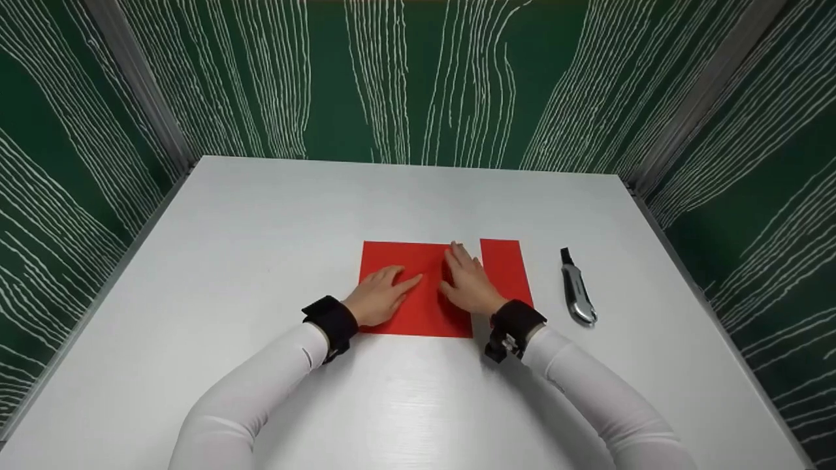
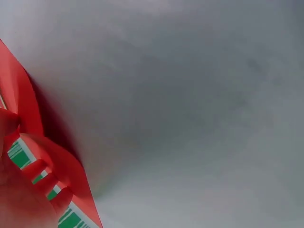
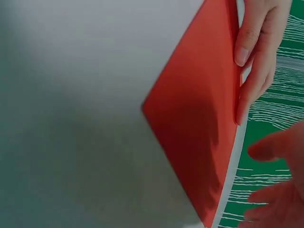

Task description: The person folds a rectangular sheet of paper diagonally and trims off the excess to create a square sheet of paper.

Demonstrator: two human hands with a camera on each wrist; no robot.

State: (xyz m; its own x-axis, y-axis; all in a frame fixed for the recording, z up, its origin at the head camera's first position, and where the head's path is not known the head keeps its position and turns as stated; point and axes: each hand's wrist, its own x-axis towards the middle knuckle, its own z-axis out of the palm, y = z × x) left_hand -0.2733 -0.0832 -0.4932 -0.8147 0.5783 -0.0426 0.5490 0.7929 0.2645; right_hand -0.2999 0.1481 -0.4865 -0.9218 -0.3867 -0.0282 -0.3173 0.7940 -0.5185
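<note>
A red sheet of paper (image 1: 418,256) lies on the white table. My left hand (image 1: 377,297) rests on its left part, thumb and fingers spread; the right wrist view shows its fingertips on the sheet as well. Over the sheet's right edge is my right hand (image 1: 471,285), fingers extended and loosely bent. In the right wrist view that hand (image 3: 280,185) appears apart from the paper, though exact contact elsewhere is hard to tell. A narrow red paper strip (image 1: 505,264) lies just right of the sheet, partly behind the right wrist.
A grey utility knife (image 1: 578,292) with a black tip lies right of the strip. The white table (image 1: 261,228) is bordered by green panels (image 1: 437,85) with white wavy lines at the back and sides. Black bands circle both wrists.
</note>
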